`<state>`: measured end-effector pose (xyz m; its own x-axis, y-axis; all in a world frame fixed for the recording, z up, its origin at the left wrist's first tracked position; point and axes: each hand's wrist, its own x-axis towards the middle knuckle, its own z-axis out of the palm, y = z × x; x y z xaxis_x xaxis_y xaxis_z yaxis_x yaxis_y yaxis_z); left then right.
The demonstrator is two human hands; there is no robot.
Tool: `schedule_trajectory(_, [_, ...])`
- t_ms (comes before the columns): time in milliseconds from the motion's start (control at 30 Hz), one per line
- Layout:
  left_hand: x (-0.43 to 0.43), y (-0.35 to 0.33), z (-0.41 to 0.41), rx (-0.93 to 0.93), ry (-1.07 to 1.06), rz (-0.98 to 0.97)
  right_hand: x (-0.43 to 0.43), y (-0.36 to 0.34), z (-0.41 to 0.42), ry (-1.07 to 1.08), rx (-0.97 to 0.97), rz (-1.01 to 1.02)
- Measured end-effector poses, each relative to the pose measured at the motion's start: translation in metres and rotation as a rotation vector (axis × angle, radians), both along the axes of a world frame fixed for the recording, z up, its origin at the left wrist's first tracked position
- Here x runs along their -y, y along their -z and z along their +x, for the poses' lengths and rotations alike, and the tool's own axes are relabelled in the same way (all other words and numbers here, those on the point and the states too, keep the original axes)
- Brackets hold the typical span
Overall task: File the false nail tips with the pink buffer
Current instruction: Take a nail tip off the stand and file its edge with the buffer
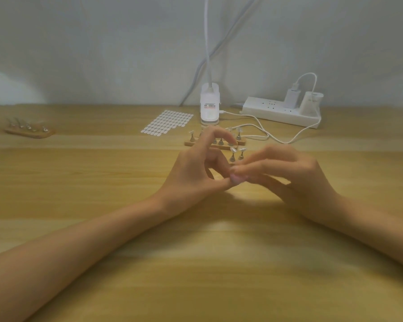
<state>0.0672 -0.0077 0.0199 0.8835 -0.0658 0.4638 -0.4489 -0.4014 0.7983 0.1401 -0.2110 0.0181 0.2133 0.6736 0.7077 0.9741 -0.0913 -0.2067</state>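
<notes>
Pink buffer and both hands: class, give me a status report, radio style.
Left hand and right hand meet fingertip to fingertip over the table. Pink buffer pinched between them. Nail tip stands just behind, nothing blocking.

The table is pale wood with a smooth, matt grain; the small rack looks like the same wood, its stands dull grey metal. The power strip is smooth white plastic; the sticker sheet looks matt.
</notes>
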Motion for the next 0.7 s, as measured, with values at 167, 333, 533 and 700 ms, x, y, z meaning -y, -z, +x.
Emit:
schedule_trajectory(167, [0.0020, 0.0004, -0.0006, 0.006, -0.007, -0.001, 0.0003, 0.0007, -0.0003, 0.001, -0.020, 0.039])
schedule_trajectory(333, [0.0014, 0.0010, 0.0008, -0.029, -0.003, -0.059, 0.0022, 0.0033, 0.0017, 0.052, -0.039, 0.046])
schedule_trajectory(533, [0.0010, 0.0029, 0.0020, -0.094, 0.036, -0.134, 0.0010, 0.0031, 0.0003, 0.055, -0.056, 0.067])
schedule_trajectory(700, [0.0014, 0.0018, 0.0024, -0.111, 0.063, -0.164, 0.0017, 0.0019, 0.0015, 0.062, -0.024, 0.049])
